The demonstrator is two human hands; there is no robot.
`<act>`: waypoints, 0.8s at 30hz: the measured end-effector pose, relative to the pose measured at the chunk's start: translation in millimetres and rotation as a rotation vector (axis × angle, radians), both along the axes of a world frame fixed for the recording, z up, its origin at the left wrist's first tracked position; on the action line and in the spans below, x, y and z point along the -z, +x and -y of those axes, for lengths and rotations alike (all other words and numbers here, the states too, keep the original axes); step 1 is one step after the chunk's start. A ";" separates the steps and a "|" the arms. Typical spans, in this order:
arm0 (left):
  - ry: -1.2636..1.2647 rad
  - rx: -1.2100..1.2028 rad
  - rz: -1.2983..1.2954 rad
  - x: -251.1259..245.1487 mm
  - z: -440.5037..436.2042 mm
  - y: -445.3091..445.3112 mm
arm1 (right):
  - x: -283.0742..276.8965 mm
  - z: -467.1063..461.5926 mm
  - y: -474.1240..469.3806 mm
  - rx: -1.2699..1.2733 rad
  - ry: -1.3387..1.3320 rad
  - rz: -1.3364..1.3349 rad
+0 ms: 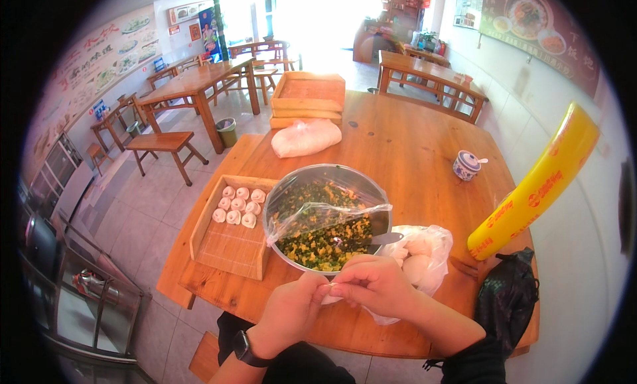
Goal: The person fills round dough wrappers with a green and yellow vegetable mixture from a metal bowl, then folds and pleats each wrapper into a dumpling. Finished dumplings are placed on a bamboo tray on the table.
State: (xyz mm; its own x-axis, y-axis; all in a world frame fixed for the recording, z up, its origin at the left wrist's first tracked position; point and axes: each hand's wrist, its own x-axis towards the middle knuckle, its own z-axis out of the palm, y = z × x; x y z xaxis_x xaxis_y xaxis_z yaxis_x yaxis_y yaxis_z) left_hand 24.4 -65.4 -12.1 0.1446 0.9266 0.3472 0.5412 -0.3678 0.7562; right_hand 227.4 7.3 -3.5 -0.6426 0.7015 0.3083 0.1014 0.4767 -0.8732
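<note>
My left hand (298, 304) and my right hand (374, 286) meet at the table's near edge, both pinching a small dumpling wrapper (330, 298), mostly hidden by the fingers. Just beyond them stands a steel bowl (326, 168) of chopped green and yellow filling (328, 244), partly under clear plastic film (318, 210). A flat metal handle (388, 238) sticks out of the bowl at the right. Several folded dumplings (238, 205) sit in rows at the far end of a wooden tray (229, 244) left of the bowl. Right of it, an open plastic bag (440, 240) holds round pale wrappers (417, 269).
Behind the bowl lie a pale filled plastic bag (306, 138) and stacked wooden trays (308, 90). On the right are a lidded blue-and-white jar (467, 166), a tall yellow printed roll (537, 190) and a black bag (507, 294). Wooden tables and a bench (161, 141) stand beyond.
</note>
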 end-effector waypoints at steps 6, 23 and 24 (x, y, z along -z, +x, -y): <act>0.035 0.020 -0.032 3.3 -2.4 0.1 | 0.9 -4.3 2.7 -0.036 0.095 -0.004; 0.025 0.138 0.016 2.4 -12.3 -8.1 | -0.1 -4.6 5.4 -0.061 -0.267 0.062; 0.002 0.126 0.031 3.6 -12.0 -7.9 | 0.3 -4.5 5.0 -0.057 -0.272 0.050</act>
State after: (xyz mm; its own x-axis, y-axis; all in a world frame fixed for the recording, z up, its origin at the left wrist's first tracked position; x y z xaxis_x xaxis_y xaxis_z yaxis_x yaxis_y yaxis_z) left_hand 16.5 -53.4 -15.7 0.2486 0.9010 0.3555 0.4668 -0.4330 0.7711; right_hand 232.4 11.8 -3.8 -0.6928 0.7167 0.0806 0.1271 0.2313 -0.9645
